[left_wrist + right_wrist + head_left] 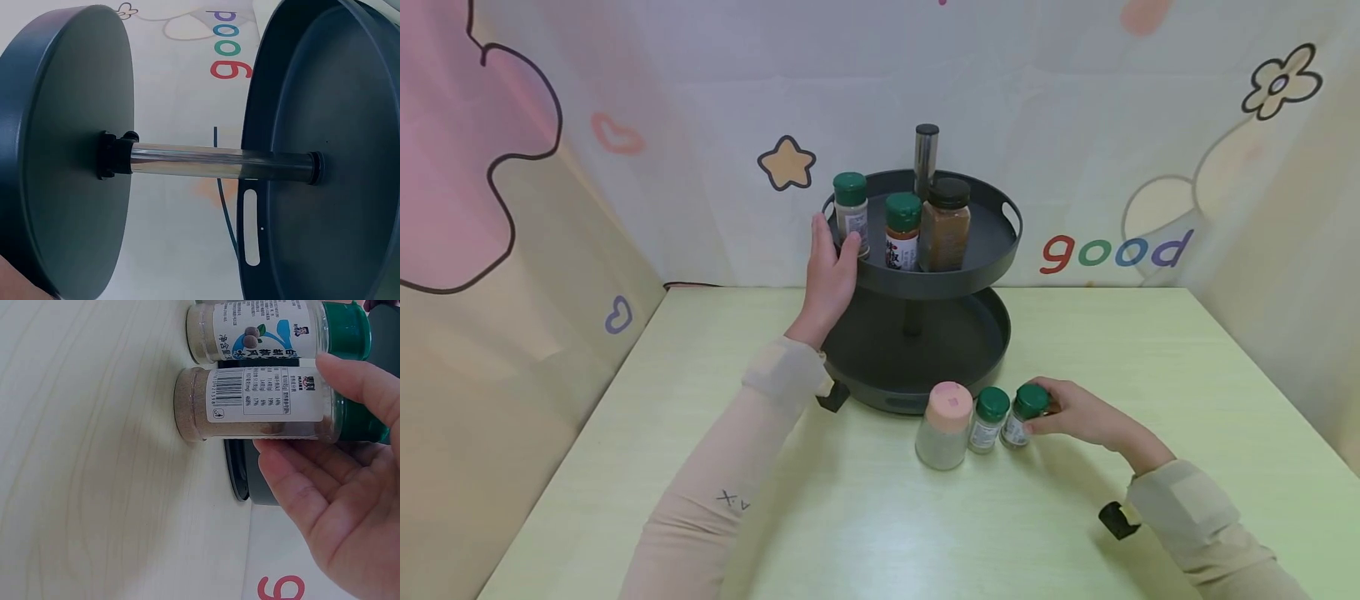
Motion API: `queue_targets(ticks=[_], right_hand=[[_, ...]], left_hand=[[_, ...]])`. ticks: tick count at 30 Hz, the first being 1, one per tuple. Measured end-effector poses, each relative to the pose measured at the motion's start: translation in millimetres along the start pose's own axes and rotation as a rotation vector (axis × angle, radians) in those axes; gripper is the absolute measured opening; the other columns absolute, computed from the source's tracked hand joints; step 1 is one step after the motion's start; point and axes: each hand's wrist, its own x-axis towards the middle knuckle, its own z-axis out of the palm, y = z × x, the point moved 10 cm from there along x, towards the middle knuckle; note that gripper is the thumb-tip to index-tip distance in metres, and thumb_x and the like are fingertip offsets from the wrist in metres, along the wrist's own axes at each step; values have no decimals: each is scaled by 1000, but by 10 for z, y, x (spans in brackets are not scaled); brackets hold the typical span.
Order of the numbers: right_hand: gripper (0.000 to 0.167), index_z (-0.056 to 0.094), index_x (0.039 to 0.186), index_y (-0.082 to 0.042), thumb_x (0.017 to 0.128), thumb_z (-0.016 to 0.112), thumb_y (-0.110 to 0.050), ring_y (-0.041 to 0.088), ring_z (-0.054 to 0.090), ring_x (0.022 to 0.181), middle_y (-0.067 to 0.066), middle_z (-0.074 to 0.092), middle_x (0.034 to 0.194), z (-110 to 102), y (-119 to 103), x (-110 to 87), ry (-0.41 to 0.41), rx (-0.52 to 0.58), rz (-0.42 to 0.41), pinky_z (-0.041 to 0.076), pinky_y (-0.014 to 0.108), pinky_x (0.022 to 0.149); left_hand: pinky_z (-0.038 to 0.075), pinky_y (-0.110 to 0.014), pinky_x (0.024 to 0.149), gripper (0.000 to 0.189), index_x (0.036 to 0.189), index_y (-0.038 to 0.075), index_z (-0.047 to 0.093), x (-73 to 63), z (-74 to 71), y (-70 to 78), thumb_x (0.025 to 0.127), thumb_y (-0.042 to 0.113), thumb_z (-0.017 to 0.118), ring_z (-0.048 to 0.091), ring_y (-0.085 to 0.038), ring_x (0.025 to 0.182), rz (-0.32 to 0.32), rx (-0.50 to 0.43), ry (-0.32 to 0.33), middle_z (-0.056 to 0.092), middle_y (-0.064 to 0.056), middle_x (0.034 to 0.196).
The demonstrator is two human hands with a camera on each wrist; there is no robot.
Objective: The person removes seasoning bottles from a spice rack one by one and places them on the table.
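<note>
My left hand [831,279] is at the left rim of the two-tier dark tray stand [917,286], its fingers pointing up and its thumb near a green-capped spice jar [851,208]. On the same upper tier are another green-capped jar [902,233] and a black-capped jar of brown powder [947,229]. To the right, my right hand [1078,411] grips a green-capped spice jar [262,403] between thumb and fingers. A similar green-capped jar [986,421] stands beside it, then a pink-lidded clear jar [944,425].
The lower tier [917,354] holds no jars, and a chrome post [187,160] joins the two tiers. All of this stands on a pale wooden table [880,517]. A printed cloth backdrop [700,167] hangs behind the stand.
</note>
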Motion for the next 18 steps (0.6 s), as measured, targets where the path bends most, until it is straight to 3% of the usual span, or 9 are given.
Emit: queue_targets(ticks=[18], right_hand=[[38, 47, 106, 0, 79, 65, -20, 21, 50, 81, 10, 55, 90, 0, 12, -7, 4, 23, 31, 44, 32, 74]], left_hand=[[4, -32, 112, 72, 143, 16, -6, -86, 25, 11, 91, 47, 33, -8, -10, 137, 38, 53, 12, -11, 7, 149]])
